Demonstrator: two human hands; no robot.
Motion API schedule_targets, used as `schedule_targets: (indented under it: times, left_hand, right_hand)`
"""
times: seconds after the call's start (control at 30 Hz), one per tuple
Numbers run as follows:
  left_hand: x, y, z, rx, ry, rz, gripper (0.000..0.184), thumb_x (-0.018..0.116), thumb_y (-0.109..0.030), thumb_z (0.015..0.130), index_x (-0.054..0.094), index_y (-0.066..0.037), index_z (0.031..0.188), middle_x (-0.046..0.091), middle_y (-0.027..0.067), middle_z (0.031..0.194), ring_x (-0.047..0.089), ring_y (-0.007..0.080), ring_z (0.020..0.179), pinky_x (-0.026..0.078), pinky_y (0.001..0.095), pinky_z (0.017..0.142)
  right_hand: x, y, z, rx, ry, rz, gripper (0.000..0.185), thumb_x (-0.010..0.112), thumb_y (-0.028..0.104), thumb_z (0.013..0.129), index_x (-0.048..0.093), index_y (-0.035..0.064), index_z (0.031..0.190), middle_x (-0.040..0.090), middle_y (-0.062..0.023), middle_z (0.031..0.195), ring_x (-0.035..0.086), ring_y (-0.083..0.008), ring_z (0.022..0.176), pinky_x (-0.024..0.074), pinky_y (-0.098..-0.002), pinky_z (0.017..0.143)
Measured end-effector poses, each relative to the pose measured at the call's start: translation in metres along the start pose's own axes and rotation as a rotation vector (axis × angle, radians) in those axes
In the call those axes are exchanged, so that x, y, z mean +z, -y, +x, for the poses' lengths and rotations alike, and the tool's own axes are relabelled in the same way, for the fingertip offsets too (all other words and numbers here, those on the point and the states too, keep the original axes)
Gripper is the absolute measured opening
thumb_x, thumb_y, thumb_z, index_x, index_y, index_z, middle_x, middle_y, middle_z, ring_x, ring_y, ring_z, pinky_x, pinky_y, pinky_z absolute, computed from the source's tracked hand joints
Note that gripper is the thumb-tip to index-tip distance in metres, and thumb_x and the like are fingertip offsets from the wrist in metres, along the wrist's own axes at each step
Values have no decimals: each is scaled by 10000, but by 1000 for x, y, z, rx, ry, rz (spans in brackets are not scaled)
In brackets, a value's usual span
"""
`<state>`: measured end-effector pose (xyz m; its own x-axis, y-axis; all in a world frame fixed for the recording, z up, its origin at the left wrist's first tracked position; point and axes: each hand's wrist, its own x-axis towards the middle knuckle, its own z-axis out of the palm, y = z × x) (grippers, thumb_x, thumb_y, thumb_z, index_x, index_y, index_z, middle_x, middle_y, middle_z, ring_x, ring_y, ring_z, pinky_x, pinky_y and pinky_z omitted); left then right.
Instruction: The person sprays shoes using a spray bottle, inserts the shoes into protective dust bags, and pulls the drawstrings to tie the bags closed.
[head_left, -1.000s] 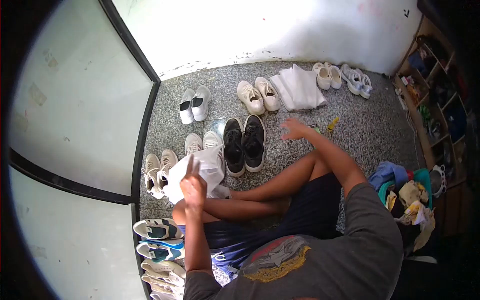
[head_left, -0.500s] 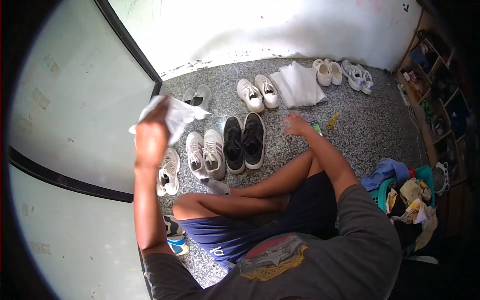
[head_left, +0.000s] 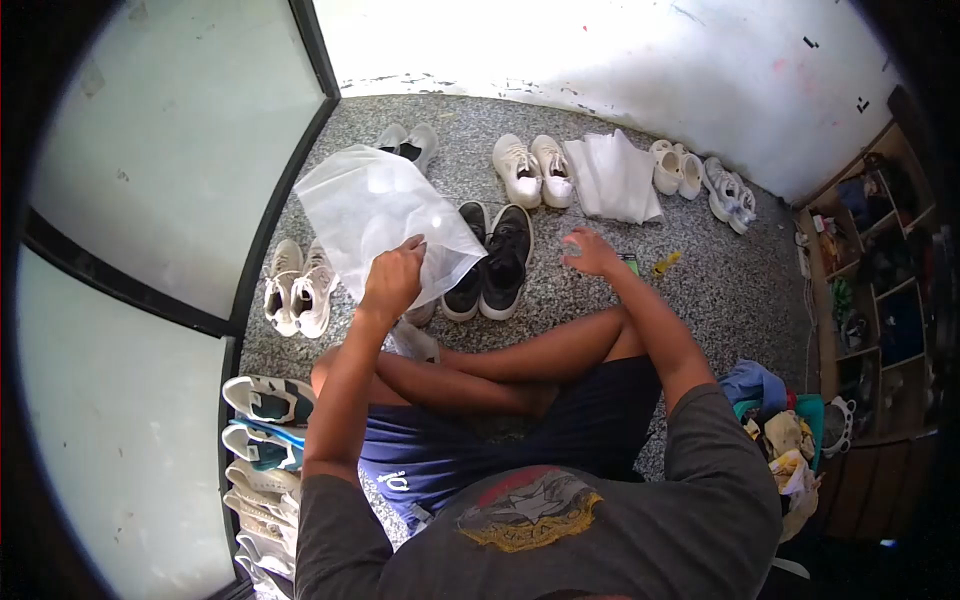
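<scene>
My left hand is closed on the near edge of a thin, white, translucent bag. The bag is spread out over a pair of shoes, hiding most of them. Beside it, a pair of black sneakers with white soles is partly covered by its right corner. My right hand holds nothing; its fingers are bent and apart, over the speckled floor to the right of the black sneakers. Close to that hand lie a phone-like green-screened object and a small yellow item.
Toward the wall are white sneakers, a stack of white bags, cream clogs and grey-white shoes. Light sneakers stand left. More shoes line the glass panel. At right are a cloth-filled basket and wooden shelves.
My left hand has come down and to the right, and the bag, bunched up before, now lies spread out flat. My right hand stays in nearly the same place. The view has shifted.
</scene>
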<state>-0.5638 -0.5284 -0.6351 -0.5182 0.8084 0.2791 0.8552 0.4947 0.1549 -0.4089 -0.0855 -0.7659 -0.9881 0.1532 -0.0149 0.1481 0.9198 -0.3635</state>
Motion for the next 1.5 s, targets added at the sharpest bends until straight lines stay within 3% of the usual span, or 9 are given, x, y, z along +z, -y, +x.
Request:
schedule_targets:
  times: [0.43, 0.57, 0.67, 0.77, 0.83, 0.97, 1.07, 1.27, 1.5]
  left_hand:
    - [3, 20, 6, -215, -290, -288, 373, 528, 31, 771, 710, 34, 1096, 668, 126, 1301, 722, 338, 908, 588, 409, 830]
    - [7, 36, 7, -189, -287, -252, 352, 577, 18, 769, 721, 6, 1091, 681, 110, 1279, 694, 311, 926, 582, 392, 824]
    - [14, 48, 11, -194, -347, -283, 376, 569, 29, 759, 717, 0, 1103, 680, 93, 1283, 698, 317, 929, 583, 394, 823]
    - [11, 50, 15, -248, -299, -354, 396, 558, 39, 746, 716, -2, 1106, 678, 78, 1289, 702, 320, 935, 585, 398, 822]
    - [8, 47, 18, -260, -271, -379, 408, 548, 45, 737, 715, -2, 1106, 672, 76, 1300, 708, 318, 933, 587, 399, 826]
    - [13, 43, 14, -261, -263, -425, 403, 544, 49, 736, 713, 5, 1100, 672, 79, 1296, 710, 325, 925, 585, 402, 835]
    - [15, 42, 10, -269, -271, -429, 407, 541, 50, 734, 711, 8, 1101, 675, 87, 1291, 710, 332, 929, 583, 405, 840]
    - [3, 35, 4, -251, -274, -429, 424, 541, 48, 733, 701, 20, 1124, 662, 127, 1304, 704, 354, 955, 578, 414, 863]
    - [-43, -5, 8, -108, -88, -584, 525, 567, 20, 725, 674, 18, 1238, 634, 187, 1335, 641, 372, 1158, 512, 401, 1021]
  right_hand:
    - [-21, 22, 167, 260, -45, -180, 789, 722, 619, 801, 572, 143, 1412, 433, -250, 1517, 393, -428, 1416, 370, -488, 1144]
    - [14, -28, 229, 143, 187, -253, 922, 748, 731, 683, 629, 119, 1361, 626, -227, 1340, 600, -377, 1246, 484, -456, 1039]
    - [-7, 10, 231, 217, 247, -327, 930, 764, 742, 635, 668, 105, 1307, 683, -185, 1264, 663, -347, 1155, 506, -437, 1004]
    - [-29, 48, 215, 443, 305, -295, 1005, 756, 743, 639, 607, 77, 1376, 583, -194, 1413, 570, -329, 1297, 437, -426, 1094]
    - [-23, 33, 207, 382, -12, -182, 828, 795, 651, 608, 715, 116, 1236, 676, -146, 1283, 634, -321, 1197, 519, -406, 986]
    - [-55, 22, 171, 325, -82, -293, 765, 809, 603, 610, 731, 126, 1202, 689, -136, 1235, 626, -305, 1192, 521, -408, 977]
    - [-104, 37, 116, 12, -171, -372, 646, 835, 514, 655, 740, 81, 1124, 686, -131, 1069, 632, -320, 1074, 519, -432, 933]
    - [-241, 165, -48, -132, 10, -77, 492, 921, 271, 621, 718, -9, 972, 674, -160, 1025, 635, -308, 1004, 495, -401, 898]
    - [-237, 223, -152, -277, 270, 336, 506, 957, 314, 576, 713, 3, 893, 688, -132, 1051, 632, -283, 1081, 482, -392, 929]
